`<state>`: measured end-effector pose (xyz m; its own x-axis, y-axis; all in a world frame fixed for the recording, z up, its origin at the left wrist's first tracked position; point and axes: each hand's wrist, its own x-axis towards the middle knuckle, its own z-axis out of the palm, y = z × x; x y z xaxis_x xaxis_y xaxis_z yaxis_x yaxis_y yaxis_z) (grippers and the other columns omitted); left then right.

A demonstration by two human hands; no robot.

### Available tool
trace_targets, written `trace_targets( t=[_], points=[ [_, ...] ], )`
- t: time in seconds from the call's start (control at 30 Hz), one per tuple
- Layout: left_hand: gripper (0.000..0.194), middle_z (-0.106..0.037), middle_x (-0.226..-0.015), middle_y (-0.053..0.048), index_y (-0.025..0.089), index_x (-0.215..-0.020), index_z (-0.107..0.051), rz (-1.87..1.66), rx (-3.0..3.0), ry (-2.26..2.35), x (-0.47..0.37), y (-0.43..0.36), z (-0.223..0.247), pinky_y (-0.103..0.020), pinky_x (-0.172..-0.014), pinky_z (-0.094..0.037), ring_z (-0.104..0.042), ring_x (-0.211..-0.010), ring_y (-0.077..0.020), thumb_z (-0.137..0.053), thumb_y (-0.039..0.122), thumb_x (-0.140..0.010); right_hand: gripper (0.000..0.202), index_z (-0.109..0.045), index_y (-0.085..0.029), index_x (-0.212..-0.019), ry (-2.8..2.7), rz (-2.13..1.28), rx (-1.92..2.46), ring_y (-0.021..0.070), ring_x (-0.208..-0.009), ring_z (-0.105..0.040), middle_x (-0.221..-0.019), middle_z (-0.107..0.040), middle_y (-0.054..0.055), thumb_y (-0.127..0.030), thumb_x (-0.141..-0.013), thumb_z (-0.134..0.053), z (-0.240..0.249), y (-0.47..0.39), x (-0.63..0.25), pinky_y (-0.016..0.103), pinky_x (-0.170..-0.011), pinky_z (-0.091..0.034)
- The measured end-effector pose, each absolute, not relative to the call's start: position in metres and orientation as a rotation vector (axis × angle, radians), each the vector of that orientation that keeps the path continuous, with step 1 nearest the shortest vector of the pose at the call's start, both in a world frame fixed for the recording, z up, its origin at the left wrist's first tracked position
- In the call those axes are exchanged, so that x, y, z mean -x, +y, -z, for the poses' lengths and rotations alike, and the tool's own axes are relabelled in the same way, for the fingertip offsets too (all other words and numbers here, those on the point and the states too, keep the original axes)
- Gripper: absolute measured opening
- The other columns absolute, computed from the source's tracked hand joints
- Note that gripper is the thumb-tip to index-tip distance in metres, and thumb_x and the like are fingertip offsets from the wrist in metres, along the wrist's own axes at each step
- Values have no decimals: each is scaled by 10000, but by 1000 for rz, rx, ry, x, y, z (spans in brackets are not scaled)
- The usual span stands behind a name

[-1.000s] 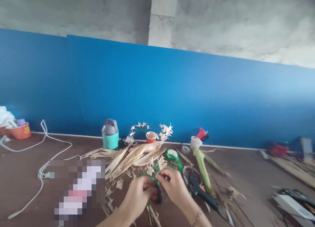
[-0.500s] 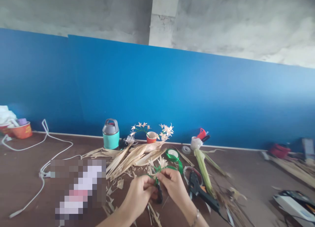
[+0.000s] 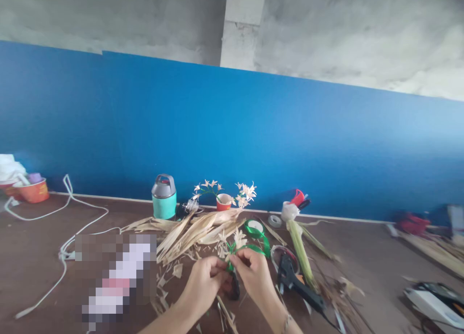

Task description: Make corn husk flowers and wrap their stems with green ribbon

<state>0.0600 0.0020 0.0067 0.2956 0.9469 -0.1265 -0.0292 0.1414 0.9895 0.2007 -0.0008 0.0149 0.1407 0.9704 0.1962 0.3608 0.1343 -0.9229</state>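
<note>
My left hand (image 3: 206,282) is closed, its fingertips pinching the green stem below a small spray of pale flowers (image 3: 239,238). Just to its right, my right hand (image 3: 255,275) is also closed, holding green ribbon at that stem. The ribbon runs back to a green ribbon roll (image 3: 254,229) behind my right hand. A dark object (image 3: 235,286), perhaps scissors, shows between and below the hands, partly hidden. Dried corn husks (image 3: 203,227) lie behind the hands, with husk scraps near my left hand. The exact grip at the stem is too small to make out.
A black glue gun (image 3: 299,285) and a green husk bundle (image 3: 301,254) lie to the right. At the back stand a teal jar (image 3: 164,198), a red cup (image 3: 224,203) with flower stems and a white pen holder (image 3: 290,210). White cables (image 3: 85,227) cross the left side.
Both hands stay close together at the stem, with only slight finger movement. The flower spray has shifted very slightly, and the view has moved a little.
</note>
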Motion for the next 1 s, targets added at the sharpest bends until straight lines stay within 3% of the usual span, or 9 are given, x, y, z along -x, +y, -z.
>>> trace_targets(
  t=[0.13,0.3,0.77,0.93,1.0],
  points=[
    [198,-697,-568,-32,123,-779,-621,-918,-1086,977,-61,5,-6,-246,-462,-418,-640,-499,-177,-650,218,-608,290,-467,-180,-512,-1491,-488,1377,127,-536,-420,-526,-456,-22,-299,-756,-571,-14,-3,-197,229,-527,-329],
    [322,-716,-616,-55,103,-883,-620,-852,-967,924,-59,2,-17,-238,-485,-411,-654,-546,-174,-697,213,-591,309,-452,-183,-514,-1452,-551,1392,119,-513,-391,-508,-412,-36,-331,-755,-576,-14,-2,-199,224,-496,-311],
    [315,-717,-637,-61,108,-858,-661,-825,-959,879,-58,2,-12,-240,-488,-387,-642,-550,-165,-730,244,-582,311,-476,-185,-540,-1397,-893,1382,101,-450,-333,-470,-388,-48,-411,-734,-562,-20,-2,-202,234,-436,-252],
    [315,-724,-647,-67,108,-862,-676,-807,-912,881,-56,2,-12,-225,-487,-377,-643,-554,-156,-722,224,-573,284,-451,-186,-530,-1499,-534,1378,131,-555,-424,-548,-451,-19,-330,-749,-561,-19,-4,-201,244,-541,-321],
    [314,-727,-653,-67,109,-861,-679,-806,-879,875,-55,3,-13,-219,-489,-376,-644,-554,-150,-724,218,-570,282,-451,-187,-535,-1461,-544,1386,126,-544,-407,-546,-440,-25,-335,-745,-567,-18,-3,-201,242,-531,-314]
  ],
)
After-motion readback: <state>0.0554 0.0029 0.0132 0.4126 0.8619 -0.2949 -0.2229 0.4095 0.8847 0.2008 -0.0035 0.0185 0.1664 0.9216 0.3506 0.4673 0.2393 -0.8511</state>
